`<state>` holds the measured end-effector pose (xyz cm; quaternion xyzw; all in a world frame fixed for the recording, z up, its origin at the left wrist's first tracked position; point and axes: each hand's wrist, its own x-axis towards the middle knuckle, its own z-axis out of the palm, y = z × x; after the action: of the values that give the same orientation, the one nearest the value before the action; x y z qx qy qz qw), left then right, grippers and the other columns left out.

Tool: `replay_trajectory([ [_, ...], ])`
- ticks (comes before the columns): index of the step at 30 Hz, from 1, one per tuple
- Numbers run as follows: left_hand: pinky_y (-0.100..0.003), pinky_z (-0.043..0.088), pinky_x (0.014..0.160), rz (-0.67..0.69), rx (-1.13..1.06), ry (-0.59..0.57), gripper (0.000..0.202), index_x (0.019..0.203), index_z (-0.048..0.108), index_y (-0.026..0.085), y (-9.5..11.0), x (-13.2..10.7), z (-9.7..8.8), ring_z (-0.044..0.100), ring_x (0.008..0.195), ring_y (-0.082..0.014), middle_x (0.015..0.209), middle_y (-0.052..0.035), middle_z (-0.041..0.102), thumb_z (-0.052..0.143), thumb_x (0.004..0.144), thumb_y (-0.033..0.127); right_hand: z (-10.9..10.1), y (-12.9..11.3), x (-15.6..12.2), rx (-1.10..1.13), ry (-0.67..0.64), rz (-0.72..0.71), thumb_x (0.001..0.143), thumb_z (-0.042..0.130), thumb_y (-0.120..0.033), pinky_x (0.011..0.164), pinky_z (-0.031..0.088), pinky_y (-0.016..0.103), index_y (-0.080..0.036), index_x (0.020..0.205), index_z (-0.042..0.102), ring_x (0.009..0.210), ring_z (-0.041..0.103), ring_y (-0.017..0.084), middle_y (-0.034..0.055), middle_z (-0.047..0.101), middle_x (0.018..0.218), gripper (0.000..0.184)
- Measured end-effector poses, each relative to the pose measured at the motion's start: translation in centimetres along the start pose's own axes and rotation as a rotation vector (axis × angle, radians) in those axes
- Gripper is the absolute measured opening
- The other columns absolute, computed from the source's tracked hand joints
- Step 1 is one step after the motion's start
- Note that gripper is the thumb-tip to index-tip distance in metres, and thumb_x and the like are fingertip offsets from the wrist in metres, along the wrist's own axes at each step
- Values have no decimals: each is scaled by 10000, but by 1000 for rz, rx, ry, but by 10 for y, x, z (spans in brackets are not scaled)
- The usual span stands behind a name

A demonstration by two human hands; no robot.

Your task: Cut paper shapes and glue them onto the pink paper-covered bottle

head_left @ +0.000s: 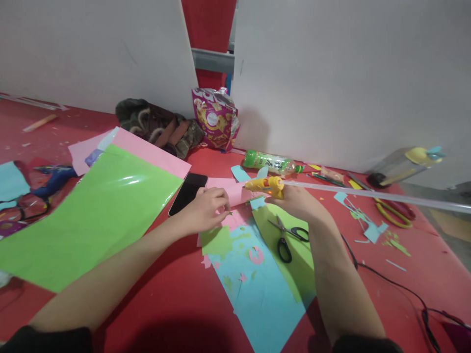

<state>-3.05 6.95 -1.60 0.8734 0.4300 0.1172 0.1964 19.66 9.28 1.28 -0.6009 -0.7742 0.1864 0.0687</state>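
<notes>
My right hand is wrapped round a yellow hot glue gun. Its nozzle points left over pink paper, and a long clear glue stick runs out of its back to the right. My left hand is beside the nozzle with its fingers curled together above the paper. A tiny dark green piece shows at those fingertips; whether they grip it I cannot make out. Below lie a blue sheet with small cut-outs, a pink ring-shaped cut-out, and black-handled scissors, spread open on green paper.
A black phone lies left of my left hand, beside a large green sheet. Behind are a snack bag, a camouflage bag and a bottle. Yellow-handled scissors, paper scraps and a black cable are at right.
</notes>
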Motion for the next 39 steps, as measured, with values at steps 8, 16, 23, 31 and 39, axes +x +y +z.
replay_trajectory([
  [8, -353, 274, 785, -88, 8, 83, 152, 737, 545, 158, -10, 16, -2, 483, 887, -177, 862, -32, 542, 421, 779, 235, -3, -2, 0, -28, -14, -2, 714, 521, -314, 646, 443, 300, -217, 989, 595, 808, 600, 232, 58, 659, 874, 300],
  [16, -351, 278, 777, -101, -5, 82, 166, 720, 527, 157, -13, 19, 1, 482, 887, -180, 881, -34, 554, 409, 787, 254, -2, -2, -1, -32, -2, -7, 712, 527, -322, 608, 438, 282, -233, 969, 598, 769, 605, 221, 46, 661, 837, 281],
  [23, -349, 274, 759, -121, -6, 82, 163, 720, 524, 159, -12, 20, 0, 488, 881, -184, 874, -28, 560, 411, 782, 259, -1, -1, -2, -101, -17, 23, 718, 504, -376, 572, 431, 281, -190, 868, 603, 746, 603, 226, 73, 652, 819, 259],
  [31, -323, 311, 747, -143, -8, 103, 163, 707, 540, 157, -14, 33, -2, 515, 831, -173, 840, -37, 566, 413, 762, 242, -13, -6, -12, -93, -66, -45, 716, 514, -293, 564, 418, 259, -185, 788, 599, 670, 582, 187, 48, 631, 765, 156],
  [39, -318, 334, 750, -168, 5, 122, 185, 678, 568, 155, -15, 60, -6, 523, 879, -190, 897, -40, 577, 443, 744, 275, -24, -2, -21, -118, -117, -11, 732, 510, -302, 570, 412, 262, -172, 827, 586, 673, 567, 186, 60, 608, 791, 178],
])
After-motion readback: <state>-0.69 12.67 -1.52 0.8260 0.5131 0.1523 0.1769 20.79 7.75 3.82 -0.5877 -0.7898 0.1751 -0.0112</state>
